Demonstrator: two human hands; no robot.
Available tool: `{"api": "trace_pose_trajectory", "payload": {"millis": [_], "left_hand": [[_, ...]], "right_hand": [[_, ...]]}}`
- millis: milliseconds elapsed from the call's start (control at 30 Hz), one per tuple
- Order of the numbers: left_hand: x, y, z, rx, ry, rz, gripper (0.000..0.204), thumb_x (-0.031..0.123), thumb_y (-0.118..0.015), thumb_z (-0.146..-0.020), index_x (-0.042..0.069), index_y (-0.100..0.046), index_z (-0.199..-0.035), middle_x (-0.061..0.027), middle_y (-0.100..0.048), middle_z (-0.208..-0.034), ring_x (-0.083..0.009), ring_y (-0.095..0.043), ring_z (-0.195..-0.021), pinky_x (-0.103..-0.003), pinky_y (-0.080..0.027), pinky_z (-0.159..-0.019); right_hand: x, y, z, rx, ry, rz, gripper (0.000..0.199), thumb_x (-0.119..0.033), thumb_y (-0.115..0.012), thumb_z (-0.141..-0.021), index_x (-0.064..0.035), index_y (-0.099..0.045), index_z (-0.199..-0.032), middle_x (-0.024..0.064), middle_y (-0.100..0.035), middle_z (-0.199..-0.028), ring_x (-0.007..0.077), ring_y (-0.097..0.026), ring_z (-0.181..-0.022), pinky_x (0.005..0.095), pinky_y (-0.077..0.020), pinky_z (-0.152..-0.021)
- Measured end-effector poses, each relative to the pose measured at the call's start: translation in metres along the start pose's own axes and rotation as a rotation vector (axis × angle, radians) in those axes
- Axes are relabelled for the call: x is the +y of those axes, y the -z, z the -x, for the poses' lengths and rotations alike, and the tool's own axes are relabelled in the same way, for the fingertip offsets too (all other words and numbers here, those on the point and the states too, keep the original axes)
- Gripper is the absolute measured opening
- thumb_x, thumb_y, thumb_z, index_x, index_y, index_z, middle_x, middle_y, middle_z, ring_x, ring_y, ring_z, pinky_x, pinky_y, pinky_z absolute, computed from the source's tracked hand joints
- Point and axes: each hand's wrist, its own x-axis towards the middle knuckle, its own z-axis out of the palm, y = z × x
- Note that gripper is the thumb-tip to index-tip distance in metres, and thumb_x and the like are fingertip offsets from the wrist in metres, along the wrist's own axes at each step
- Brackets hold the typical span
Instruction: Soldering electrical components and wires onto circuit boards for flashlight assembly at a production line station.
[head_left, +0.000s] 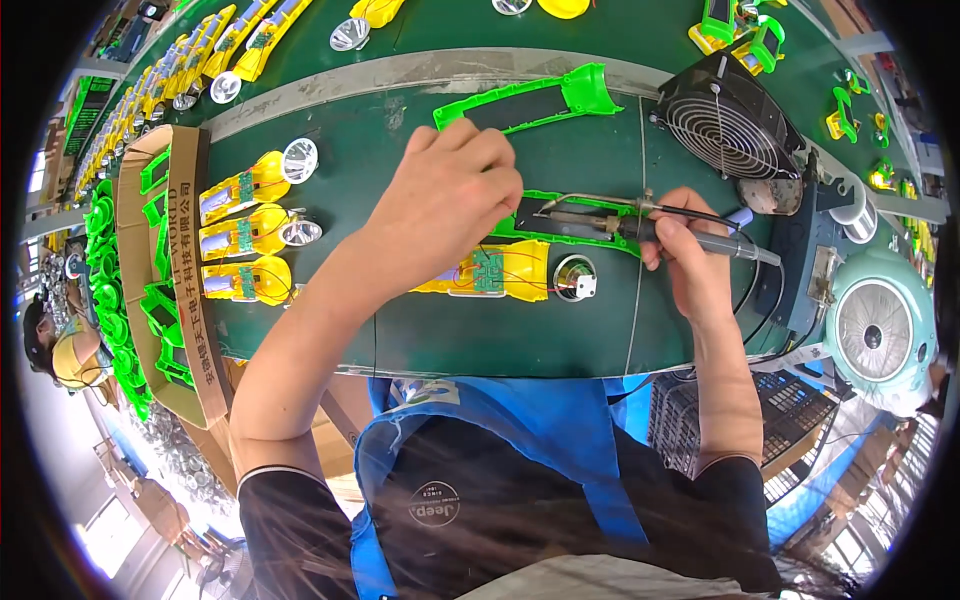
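The step in hand looks like soldering inside a flashlight body. The right hand (690,265) has its fingers closed in a pen grip around the handle of a soldering iron (640,222), whose metal tip points toward 9 o'clock and sits over the dark inner panel of a green housing half (580,235) lying flat on the green table (420,340). The left hand (450,205) comes in from 7 o'clock with its fingers curled and pinched together just above the left end of that same housing; what they pinch is hidden under the knuckles, so I cannot tell whether it is a wire or solder.

Directly at 6 o'clock of the green half lies a yellow housing half (500,272) with a small green circuit board and thin red wires, and a silver reflector (574,278) touches its right end. A second green housing (530,100) lies at 12 o'clock of the left hand. Three more yellow assemblies (240,235) with reflectors are lined up at 9 o'clock, beside a cardboard box (185,260) of green parts. A black fan (728,120) stands at 1 o'clock of the iron.

As I judge it, the next move calls for a steady tip touch on the joint while the left fingers keep the piece from shifting, with the hot tip kept clear of the plastic and wires.
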Motion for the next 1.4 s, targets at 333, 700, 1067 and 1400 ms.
{"api": "trace_pose_trajectory", "payload": {"millis": [333,700,1067,1400], "left_hand": [[-0.013,-0.007,0.001,-0.046,-0.115,-0.055,0.016,0.002,-0.064,-0.071,0.008,-0.056,-0.083,-0.0032,-0.058,-0.091,-0.0215,-0.057,-0.088,-0.039,-0.041,-0.084],[-0.016,-0.005,-0.003,-0.094,-0.132,-0.068,0.018,0.002,-0.064,-0.068,0.007,-0.057,-0.083,-0.0036,-0.059,-0.092,-0.0213,-0.059,-0.088,-0.040,-0.042,-0.088],[-0.013,-0.005,-0.002,-0.069,-0.128,-0.078,0.018,0.001,-0.065,-0.069,0.008,-0.057,-0.083,-0.0028,-0.060,-0.093,-0.0212,-0.059,-0.089,-0.041,-0.040,-0.090],[-0.012,-0.005,-0.004,-0.122,-0.101,-0.091,0.015,0.001,-0.066,-0.073,0.008,-0.057,-0.084,-0.0012,-0.059,-0.093,-0.0202,-0.058,-0.090,-0.040,-0.039,-0.088]], "right_hand": [[-0.007,-0.016,-0.007,0.042,-0.122,0.211,0.028,-0.021,-0.068,-0.082,0.0020,-0.055,-0.091,0.0076,-0.061,-0.070,0.0126,-0.061,-0.057,0.0228,-0.0479,-0.050],[-0.004,-0.017,-0.010,0.009,-0.119,0.257,0.022,-0.016,-0.065,-0.083,0.0020,-0.055,-0.091,0.0090,-0.062,-0.072,0.0117,-0.060,-0.056,0.0225,-0.0490,-0.051],[0.001,-0.001,0.003,0.119,0.018,0.186,0.039,-0.031,-0.070,-0.082,0.0018,-0.051,-0.094,0.0094,-0.058,-0.075,0.0169,-0.059,-0.061,0.0284,-0.0475,-0.060],[0.019,0.012,0.013,0.118,0.120,0.037,0.034,-0.026,-0.065,-0.086,0.0014,-0.051,-0.099,0.0115,-0.062,-0.075,0.0164,-0.059,-0.065,0.0275,-0.0475,-0.065]]}}
